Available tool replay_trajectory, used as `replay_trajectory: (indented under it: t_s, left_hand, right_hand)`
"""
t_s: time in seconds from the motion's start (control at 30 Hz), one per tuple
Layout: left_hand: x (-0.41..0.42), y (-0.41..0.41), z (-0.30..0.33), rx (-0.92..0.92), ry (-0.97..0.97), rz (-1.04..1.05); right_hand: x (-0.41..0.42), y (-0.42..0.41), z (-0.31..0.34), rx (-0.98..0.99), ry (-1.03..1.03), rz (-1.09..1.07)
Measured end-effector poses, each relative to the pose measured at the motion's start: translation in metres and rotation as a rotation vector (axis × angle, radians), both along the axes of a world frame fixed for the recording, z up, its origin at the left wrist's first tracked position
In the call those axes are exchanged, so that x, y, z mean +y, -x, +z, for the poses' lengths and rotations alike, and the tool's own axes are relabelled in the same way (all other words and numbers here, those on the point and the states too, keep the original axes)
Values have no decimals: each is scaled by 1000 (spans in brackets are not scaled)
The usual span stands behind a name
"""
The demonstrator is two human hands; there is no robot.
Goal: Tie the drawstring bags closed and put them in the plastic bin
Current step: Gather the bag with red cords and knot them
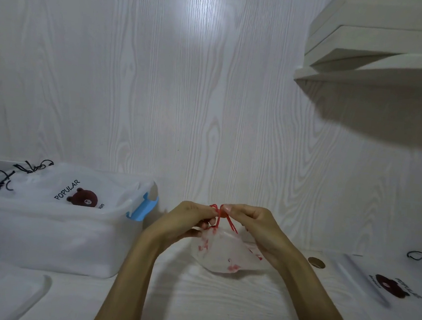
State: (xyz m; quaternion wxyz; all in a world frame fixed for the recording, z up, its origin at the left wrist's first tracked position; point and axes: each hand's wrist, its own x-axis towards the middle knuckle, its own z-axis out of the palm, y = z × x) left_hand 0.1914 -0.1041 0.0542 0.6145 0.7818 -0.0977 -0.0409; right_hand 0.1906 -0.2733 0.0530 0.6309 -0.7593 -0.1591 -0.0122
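Both hands are up on the thin red drawstring [219,217] of a small frosted plastic bag with red prints [222,254], which sits mid-bench. Left hand [187,221] and right hand [250,223] each have their fingers pinched tight on the cord. The clear plastic bin with a blue latch [47,238] on the left holds a white bear-print drawstring bag [76,192]; another bear-print bag [384,282] lies on the right.

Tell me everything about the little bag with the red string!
The small bag looks like thin, see-through white plastic with red marks printed on it. It rests on the white table, bunched and puffy, its gathered neck pointing up. A red drawstring loops out of the top. The left hand and right hand pinch the string close together above it, and their lower fingers touch the bag's neck.
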Motion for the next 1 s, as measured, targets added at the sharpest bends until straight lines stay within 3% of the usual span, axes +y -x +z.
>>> replay_trajectory:
  t_s: [0.27,0.47,0.7,0.87,1.0]
  left_hand:
    - [-3,4,0,-100,-128,-147]
    - [-3,7,-1,-183,-156,-78]
    - [8,14,2,-143,-206,-199]
    - [15,19,6,-100,-287,-287]
    - [19,23,7,-72,-311,-362]
  right_hand:
    - [12,-1,1,62,-141,-47]
    - [23,6,4,-8,-152,-95]
    - [8,6,21,-214,160,-145]
    - [-16,2,19,-367,658,167]
    - [-12,1,14,-426,671,226]
